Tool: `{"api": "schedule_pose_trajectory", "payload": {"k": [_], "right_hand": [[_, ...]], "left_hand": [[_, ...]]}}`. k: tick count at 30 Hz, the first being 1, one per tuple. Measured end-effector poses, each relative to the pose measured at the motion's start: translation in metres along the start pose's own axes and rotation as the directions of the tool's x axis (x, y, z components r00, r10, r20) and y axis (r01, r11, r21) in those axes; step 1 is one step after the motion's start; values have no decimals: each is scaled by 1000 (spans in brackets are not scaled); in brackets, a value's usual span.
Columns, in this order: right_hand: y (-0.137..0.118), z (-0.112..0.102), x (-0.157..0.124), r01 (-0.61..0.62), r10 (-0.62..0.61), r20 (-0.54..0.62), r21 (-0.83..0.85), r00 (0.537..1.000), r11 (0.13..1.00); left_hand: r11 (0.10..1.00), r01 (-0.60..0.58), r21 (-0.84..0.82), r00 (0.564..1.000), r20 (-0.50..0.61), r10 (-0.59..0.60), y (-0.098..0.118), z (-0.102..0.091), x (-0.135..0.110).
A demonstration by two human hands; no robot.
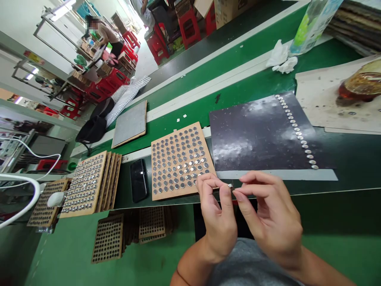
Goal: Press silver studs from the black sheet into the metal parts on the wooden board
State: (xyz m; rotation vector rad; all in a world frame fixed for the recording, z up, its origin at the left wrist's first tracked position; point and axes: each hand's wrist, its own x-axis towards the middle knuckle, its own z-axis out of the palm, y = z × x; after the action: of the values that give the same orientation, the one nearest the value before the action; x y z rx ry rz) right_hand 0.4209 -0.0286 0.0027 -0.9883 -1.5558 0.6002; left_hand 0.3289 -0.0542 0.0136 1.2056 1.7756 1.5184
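My left hand point(216, 214) and my right hand point(264, 210) meet in front of me, with a small silver button cell point(230, 185) pinched between their fingertips. The fingers partly hide it. Just left of my left hand lies a square wooden board point(166, 192) holding rows of dark discs, some shiny silver near my fingers. My left fingertips nearly touch its corner. Beyond my hands lies a dark mottled sheet point(253, 135), with a curved line of silver discs point(294, 127) along its far side.
A black phone point(139, 180) lies left of the board. Stacked wooden boards point(86, 186) and a white computer mouse point(56, 198) sit further left. Crumpled white tissue point(281, 57) and a plastic bottle point(312, 24) lie beyond. A co-worker point(107, 35) sits far back among red crates point(111, 83).
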Motion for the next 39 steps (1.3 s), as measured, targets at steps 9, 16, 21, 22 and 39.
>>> {"api": "schedule_pose_trajectory", "payload": {"k": [9,16,21,22,39], "right_hand": [[-2,3,0,-134,126,70,117,990,984],[1,5,-3,-195,184,83,149,979,969],[4,5,-8,-218,209,71,171,975,961],[5,4,-9,-227,218,72,171,973,959],[22,-5,-1,-181,174,99,69,980,981]], "left_hand": [[998,27,-52,1000,-13,-28,4,2,2],[997,58,-50,998,-1,-58,5,3,3],[979,144,-144,989,60,-137,3,5,2],[971,166,-174,985,74,-155,2,5,2],[903,255,-347,966,44,-256,-19,-2,15]]}}
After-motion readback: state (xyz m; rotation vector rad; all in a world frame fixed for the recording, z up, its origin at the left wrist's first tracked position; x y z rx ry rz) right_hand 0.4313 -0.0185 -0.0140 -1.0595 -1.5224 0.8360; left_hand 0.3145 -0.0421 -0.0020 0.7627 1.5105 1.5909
